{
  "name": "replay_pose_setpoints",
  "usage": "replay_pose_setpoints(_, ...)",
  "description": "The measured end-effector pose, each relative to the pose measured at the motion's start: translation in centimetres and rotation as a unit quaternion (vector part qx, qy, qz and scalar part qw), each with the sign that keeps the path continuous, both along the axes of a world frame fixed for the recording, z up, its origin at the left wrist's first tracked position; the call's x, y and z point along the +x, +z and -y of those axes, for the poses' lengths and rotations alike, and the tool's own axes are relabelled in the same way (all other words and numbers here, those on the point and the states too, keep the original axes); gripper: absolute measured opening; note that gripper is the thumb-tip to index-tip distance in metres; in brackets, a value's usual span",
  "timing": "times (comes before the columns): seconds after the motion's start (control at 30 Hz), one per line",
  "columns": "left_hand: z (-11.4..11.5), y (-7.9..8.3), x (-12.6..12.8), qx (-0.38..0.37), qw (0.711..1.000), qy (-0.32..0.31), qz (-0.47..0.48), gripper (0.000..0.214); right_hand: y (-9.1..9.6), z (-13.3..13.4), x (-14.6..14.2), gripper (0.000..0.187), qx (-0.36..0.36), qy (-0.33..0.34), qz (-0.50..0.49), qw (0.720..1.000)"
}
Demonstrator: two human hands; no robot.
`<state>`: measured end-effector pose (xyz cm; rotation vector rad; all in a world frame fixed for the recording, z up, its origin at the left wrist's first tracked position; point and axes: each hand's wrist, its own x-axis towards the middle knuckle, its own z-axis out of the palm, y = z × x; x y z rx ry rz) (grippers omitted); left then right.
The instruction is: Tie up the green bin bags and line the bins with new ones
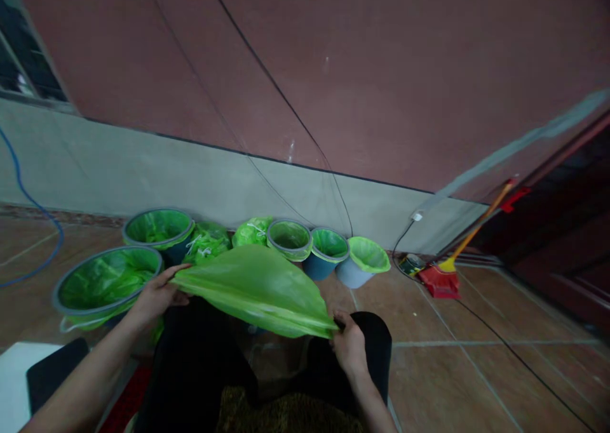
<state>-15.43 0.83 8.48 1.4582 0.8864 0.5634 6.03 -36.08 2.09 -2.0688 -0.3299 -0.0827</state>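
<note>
A bright green plastic bag [262, 287] is stretched between my two hands above my knees, its upper part puffed out and its near edge drawn into a taut band. My left hand [162, 291] grips the bag's left end, close to a large bin [56, 293] lined with green plastic. At the other end, my right hand [349, 334] is closed on the bag's right corner, over my right knee. The bag covers part of the floor and my lap behind it.
Along the wall stand several lined bins, among them a blue bin [324, 268] and a pale bin [350, 273]. Tied green bags [208, 239] sit between them. A red broom [439, 282] leans at right; a blue hose [33, 201] hangs left. A black cable [519, 357] crosses the tiles.
</note>
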Motion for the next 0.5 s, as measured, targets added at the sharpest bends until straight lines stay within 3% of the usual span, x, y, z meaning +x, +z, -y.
replay_pose_setpoints(0.1, -0.4, 1.1, -0.8, -0.036, 0.999, 0.012, 0.034, 0.065, 0.7, 0.2, -0.4, 0.048, 0.033, -0.005, -0.002, 0.999)
replay_pose_setpoints(0.2, -1.6, 1.4, -1.5, -0.04, 0.996, 0.032, 0.078, 0.072, 1.5, -0.2, -1.4, 0.053, 0.063, 0.019, 0.076, 0.995)
replay_pose_setpoints(0.33, -2.6, -0.4, -2.6, -0.105, 0.984, 0.141, 0.03, 0.047, -0.3, -1.4, -4.0, 0.051, -0.006, 0.147, 0.063, 0.987)
replay_pose_setpoints(0.4, -2.6, -1.4, -3.0, -0.126, 0.974, 0.189, 0.013, 0.037, -1.5, -2.0, -5.4, 0.054, -0.034, 0.161, 0.033, 0.986)
replay_pose_setpoints(0.5, -2.4, -1.9, -3.2, -0.147, 0.969, 0.2, 0.017, 0.029, -2.1, -2.9, -6.7, 0.057, -0.035, 0.193, 0.035, 0.98)
